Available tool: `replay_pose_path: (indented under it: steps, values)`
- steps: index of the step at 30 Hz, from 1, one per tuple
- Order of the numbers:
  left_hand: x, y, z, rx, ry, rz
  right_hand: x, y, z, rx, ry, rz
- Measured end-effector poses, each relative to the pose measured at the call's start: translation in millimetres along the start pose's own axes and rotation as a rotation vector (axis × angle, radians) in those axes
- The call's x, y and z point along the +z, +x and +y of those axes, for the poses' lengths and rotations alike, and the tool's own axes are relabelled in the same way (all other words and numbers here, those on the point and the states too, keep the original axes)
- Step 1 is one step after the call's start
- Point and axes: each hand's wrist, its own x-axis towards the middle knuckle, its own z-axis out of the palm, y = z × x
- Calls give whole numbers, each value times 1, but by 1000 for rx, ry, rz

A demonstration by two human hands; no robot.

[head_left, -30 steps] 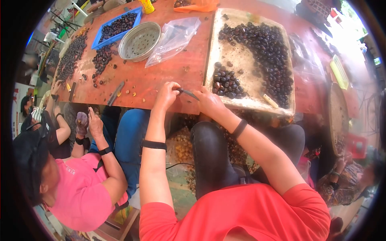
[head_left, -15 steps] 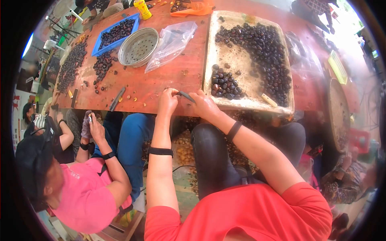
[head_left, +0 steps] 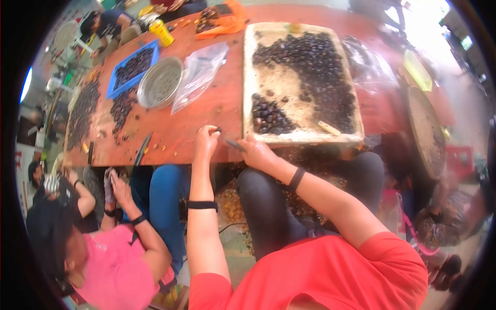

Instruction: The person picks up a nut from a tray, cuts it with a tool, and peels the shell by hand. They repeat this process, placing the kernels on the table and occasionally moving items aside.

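My left hand (head_left: 206, 142) is raised over the table's near edge, pinching a small dark chestnut (head_left: 218, 129) between thumb and fingertips. Just right of it, my right hand (head_left: 257, 154) is closed around a knife (head_left: 235, 145) with a dark blade pointing left toward the chestnut. A small gap separates blade and nut. Beside my right hand lies a large off-white tray (head_left: 249, 62). It holds a big spread of dark chestnuts (head_left: 325, 77), a smaller heap (head_left: 269, 117) at its near left corner, and a pale-handled tool (head_left: 328, 128) near the front rim.
On the red table (head_left: 206, 113) are a metal strainer bowl (head_left: 160, 82), a clear plastic bag (head_left: 201, 72), a blue basket (head_left: 111, 85) of chestnuts, a yellow bottle (head_left: 161, 33) and another knife (head_left: 143, 150). A co-worker in a pink shirt (head_left: 119, 263) sits close on my left.
My hands have moved apart a little, and the knife has come away from the left hand's fingertips. The chestnut now shows. The whole view has shifted slightly.
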Motion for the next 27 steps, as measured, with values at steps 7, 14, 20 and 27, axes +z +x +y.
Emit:
replay_pose_path:
  steps: [7,14,20,27]
  values:
    - [62,26,88,179,-67,-142,-44,-40,9,130,20,-23]
    - [44,32,47,-533,-1538,-123,-62,-47,19,109,85,69]
    - [-4,-14,22,-351,-1267,-115,-51,-23,5,32,142,42]
    - [-14,-26,11,-362,-840,-96,-37,3,-9,53,174,45]
